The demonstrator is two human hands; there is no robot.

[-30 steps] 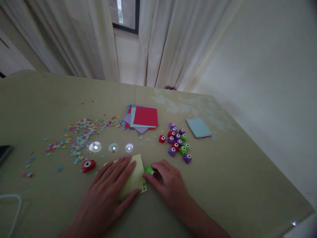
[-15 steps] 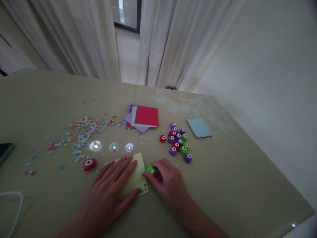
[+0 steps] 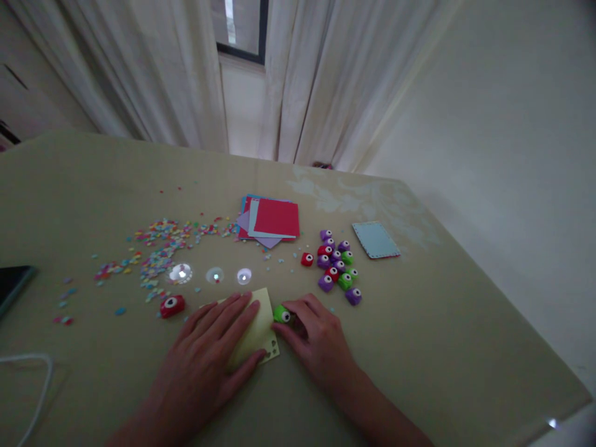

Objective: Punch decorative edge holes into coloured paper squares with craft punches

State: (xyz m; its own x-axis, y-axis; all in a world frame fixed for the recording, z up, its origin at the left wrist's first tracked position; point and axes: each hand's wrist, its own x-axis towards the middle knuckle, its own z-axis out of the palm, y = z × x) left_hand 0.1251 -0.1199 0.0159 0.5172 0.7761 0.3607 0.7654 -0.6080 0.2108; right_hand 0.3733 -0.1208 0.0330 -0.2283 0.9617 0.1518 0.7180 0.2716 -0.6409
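Note:
My left hand [image 3: 209, 351] lies flat with its fingers stretched over a pale yellow sheet of paper [image 3: 254, 335], covering much of it. Small punched shapes show at the sheet's lower right corner. My right hand [image 3: 314, 329] pinches a green paper punch [image 3: 280, 314] between thumb and fingers at the sheet's right edge. The punch's eye-like button faces up; whether the paper sits in its slot, I cannot tell. Left of the sheet rests a larger red paper punch [image 3: 172, 306].
Several purple, red and green punches [image 3: 338, 264] cluster to the right. Behind the sheet lies a stack of coloured paper [image 3: 277, 218]; a light blue square [image 3: 376, 239] is farther right. Paper confetti [image 3: 161, 254] is scattered at left, near a dark device [image 3: 13, 285] and a white cable [image 3: 46, 372].
The green punch has turned in my right hand, so its eye-like button now faces up more. My left hand stays on the yellow sheet. The view has shifted slightly.

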